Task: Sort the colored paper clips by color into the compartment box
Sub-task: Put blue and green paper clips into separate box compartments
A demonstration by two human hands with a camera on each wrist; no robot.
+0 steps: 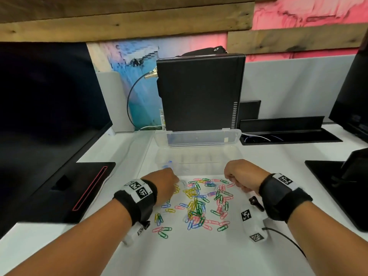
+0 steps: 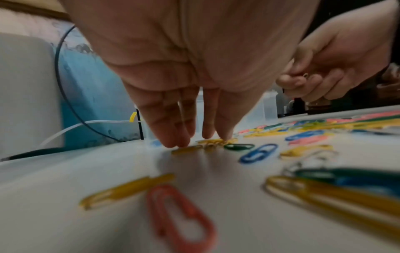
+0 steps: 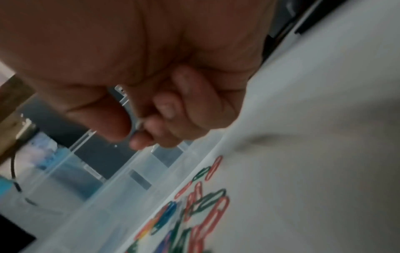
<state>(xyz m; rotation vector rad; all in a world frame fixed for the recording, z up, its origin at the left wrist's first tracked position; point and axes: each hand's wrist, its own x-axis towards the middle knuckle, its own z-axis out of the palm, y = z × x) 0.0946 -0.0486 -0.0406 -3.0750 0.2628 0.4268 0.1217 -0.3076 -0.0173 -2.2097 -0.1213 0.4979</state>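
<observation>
A white worktop (image 1: 199,253) carries the whole arrangement, with both forearms entering from its near edge. Each wrist bears a black band: the left wristband (image 1: 139,198) and the right wristband (image 1: 282,196), both fitted with printed square markers. Beyond the near edge, at the middle of the worktop, lies a loose scatter of paper clips (image 1: 199,204) in yellow, blue, green, pink and white; they are too many and too overlapped to count, and their long axes point in every direction with no common alignment. In the left wrist view, one red-orange clip (image 2: 179,219) lies nearest with its long axis running away from the camera, and one yellow clip (image 2: 127,190) lies just beside it, angled to the far right. The left hand (image 1: 165,180) is at the far left side of the scatter, its fingers (image 2: 171,130) straight, pressed side by side and pointing down, their tips touching a small cluster of yellow clips (image 2: 214,142). The right hand (image 1: 241,176) hovers over the far right side of the scatter, its fingers curled inward; a small pale clip (image 2: 305,75) is pinched between thumb and fingers. Farther back stands one clear compartment box (image 1: 197,158), its hinged lid (image 1: 197,138) open and leaning away, with a few blue clips (image 1: 167,166) in its near left compartment. One black computer case (image 1: 199,92) stands upright at the far edge.
</observation>
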